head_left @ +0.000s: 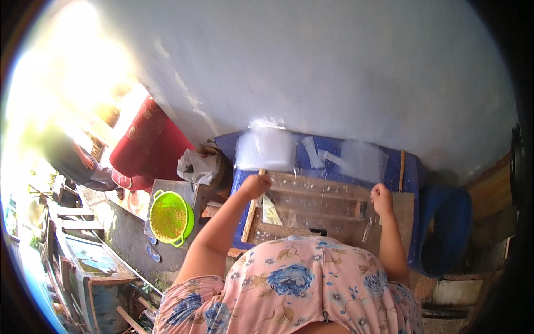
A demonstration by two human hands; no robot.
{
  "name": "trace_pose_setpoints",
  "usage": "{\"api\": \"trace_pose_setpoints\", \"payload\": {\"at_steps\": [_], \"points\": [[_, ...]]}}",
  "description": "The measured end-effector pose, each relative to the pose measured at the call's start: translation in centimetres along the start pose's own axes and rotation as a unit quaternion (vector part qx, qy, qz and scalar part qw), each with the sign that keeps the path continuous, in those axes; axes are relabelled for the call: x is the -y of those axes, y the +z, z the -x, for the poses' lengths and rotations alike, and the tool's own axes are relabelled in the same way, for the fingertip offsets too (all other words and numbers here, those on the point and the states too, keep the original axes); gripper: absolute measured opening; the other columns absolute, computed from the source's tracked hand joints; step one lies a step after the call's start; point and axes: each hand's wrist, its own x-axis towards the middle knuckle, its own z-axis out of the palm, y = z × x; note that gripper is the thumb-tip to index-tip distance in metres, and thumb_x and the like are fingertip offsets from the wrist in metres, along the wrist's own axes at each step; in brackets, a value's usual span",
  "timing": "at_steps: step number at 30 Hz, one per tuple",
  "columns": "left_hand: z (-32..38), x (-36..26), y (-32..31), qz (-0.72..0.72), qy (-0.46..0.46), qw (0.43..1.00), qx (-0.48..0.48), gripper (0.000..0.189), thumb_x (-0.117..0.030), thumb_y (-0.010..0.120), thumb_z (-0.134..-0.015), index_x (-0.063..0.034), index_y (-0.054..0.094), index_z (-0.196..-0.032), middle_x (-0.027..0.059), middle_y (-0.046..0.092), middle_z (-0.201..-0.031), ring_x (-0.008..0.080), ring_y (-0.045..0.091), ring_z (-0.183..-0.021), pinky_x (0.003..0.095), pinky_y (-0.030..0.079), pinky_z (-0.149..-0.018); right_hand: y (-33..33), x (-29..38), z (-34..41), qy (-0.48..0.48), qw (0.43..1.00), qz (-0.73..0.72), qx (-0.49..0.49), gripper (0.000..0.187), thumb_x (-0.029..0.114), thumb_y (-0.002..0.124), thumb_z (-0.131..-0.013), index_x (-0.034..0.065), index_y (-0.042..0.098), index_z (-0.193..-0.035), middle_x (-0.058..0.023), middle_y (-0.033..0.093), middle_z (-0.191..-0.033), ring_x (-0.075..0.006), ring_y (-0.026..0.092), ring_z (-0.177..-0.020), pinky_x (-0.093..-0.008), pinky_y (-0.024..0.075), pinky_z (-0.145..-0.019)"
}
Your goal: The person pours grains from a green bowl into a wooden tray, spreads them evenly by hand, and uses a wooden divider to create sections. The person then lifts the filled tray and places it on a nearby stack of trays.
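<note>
My left hand [255, 186] is raised over the left end of a wooden board [333, 188], its fingertips pinched together. My right hand [381, 199] is closed in a similar pinch over the board's right part. A clear plastic sheet [367, 228], known mainly by thin shiny streaks, seems to be stretched between both hands; its outline is hard to make out. Close to my left hand, a wooden strip [249, 221] runs along the board's left side. Behind the board lie a stack of clear plastic sheets [265, 150], plastic strips [311, 153] and another plastic sheet [362, 158].
Blue sheeting [392, 167] covers the work table against a grey wall [313, 71]. A blue barrel [446, 229] stands at right. To the left are a green colander [169, 217], a white plastic bag [199, 166], a red armchair [146, 142] and another person [75, 158].
</note>
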Motion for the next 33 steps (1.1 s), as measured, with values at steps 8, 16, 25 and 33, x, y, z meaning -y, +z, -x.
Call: {"api": "trace_pose_setpoints", "payload": {"at_steps": [8,16,25,33], "points": [[0.1,1.4,4.1,-0.113,-0.13,0.984,-0.05,0.028,-0.014,0.053,-0.078,-0.0176,0.057,-0.105,0.0108,0.061,-0.102,0.0304,0.058,-0.091,0.0389,0.045,-0.08,4.1,-2.8,0.7,-0.001,0.995,0.089,-0.046,0.006,0.009,0.058,-0.077,0.0045,0.056,-0.08,-0.0132,0.062,-0.076,-0.0312,0.06,-0.073,-0.0374,0.0467,-0.065],[3.7,1.6,5.4,-0.205,-0.099,0.962,-0.149,0.058,-0.021,0.062,-0.071,-0.0122,0.041,-0.125,0.0115,0.033,-0.133,0.0281,0.028,-0.125,0.0469,0.026,-0.098,3.8,-7.0,3.6,0.043,0.983,0.152,-0.098,0.041,0.015,0.059,-0.078,0.0063,0.049,-0.116,-0.0151,0.052,-0.117,-0.0322,0.049,-0.106,-0.0389,0.0392,-0.09],[9.2,1.9,8.9,-0.25,-0.098,0.963,0.016,0.075,-0.041,0.059,-0.074,-0.0148,0.026,-0.137,0.0101,0.011,-0.146,0.0323,0.01,-0.134,0.0573,0.018,-0.101,2.8,-10.7,14.7,0.157,0.92,0.358,-0.002,0.056,0.032,0.054,-0.082,0.0124,0.035,-0.131,-0.0134,0.021,-0.142,-0.0337,0.018,-0.13,-0.0535,0.0212,-0.101],[8.5,1.7,8.4,-0.283,-0.119,0.949,0.069,0.087,-0.039,0.063,-0.071,-0.0167,0.016,-0.14,0.0071,0.007,-0.147,0.0338,0.007,-0.134,0.0545,0.021,-0.102,2.9,-8.5,14.3,0.195,0.904,0.378,0.046,0.06,0.037,0.05,-0.084,0.0161,0.027,-0.136,-0.0105,0.014,-0.145,-0.0313,0.013,-0.133,-0.0558,0.0184,-0.102]]}}
